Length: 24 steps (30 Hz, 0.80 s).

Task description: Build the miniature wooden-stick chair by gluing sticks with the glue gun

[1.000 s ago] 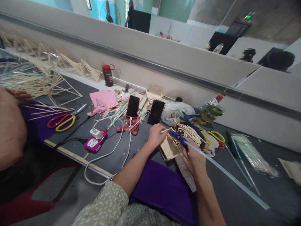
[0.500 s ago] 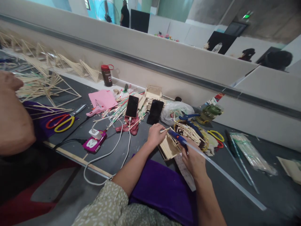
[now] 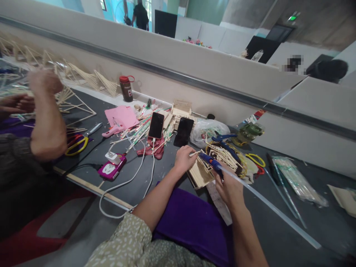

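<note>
1. Head view, the hands: a person's left hand (image 3: 183,163) pinches a thin wooden stick (image 3: 195,153), thumb and fingers together on it, over the far edge of a small structure of pale sticks (image 3: 200,176) that sits on the grey table (image 3: 172,176) between the two forearms.
2. Head view, the tool: the right hand (image 3: 230,187) closes around the handle of a blue glue gun (image 3: 210,161), fingers clamped on the grip, its nozzle just beside the held stick; whether the two touch cannot be told. A long translucent glue stick (image 3: 274,207) juts from the gun's back end.
3. Head view, close by: a heap of short cut sticks (image 3: 225,156) lies just beyond the gun, near a clear plastic bag (image 3: 208,131) and a black phone (image 3: 183,132). Purple cloth (image 3: 191,226) spreads nearest the person.
4. Head view, left side: a co-worker's bare forearm (image 3: 49,128) rises near scissors (image 3: 78,145) with red and yellow handles. A red-capped bottle (image 3: 127,91) stands against the partition (image 3: 172,79).
</note>
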Tool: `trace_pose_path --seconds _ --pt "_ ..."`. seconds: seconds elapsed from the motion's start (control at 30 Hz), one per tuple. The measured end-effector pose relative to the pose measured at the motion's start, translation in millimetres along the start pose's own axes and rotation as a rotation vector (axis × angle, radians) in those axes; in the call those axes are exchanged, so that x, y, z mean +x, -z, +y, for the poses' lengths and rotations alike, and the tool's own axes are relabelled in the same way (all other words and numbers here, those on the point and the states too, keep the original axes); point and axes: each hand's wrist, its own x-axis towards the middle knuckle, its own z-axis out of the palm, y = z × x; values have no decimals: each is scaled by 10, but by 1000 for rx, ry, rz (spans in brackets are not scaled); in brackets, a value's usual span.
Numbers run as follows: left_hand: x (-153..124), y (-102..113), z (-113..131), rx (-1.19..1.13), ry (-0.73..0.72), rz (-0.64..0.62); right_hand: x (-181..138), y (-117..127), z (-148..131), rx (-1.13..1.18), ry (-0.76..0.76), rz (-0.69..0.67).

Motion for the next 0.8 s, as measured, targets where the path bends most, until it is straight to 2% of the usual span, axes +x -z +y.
trace_pose_path --seconds 0.8 --pt "-6 5 -1 -14 1 -8 1 -17 -1 -33 8 -7"
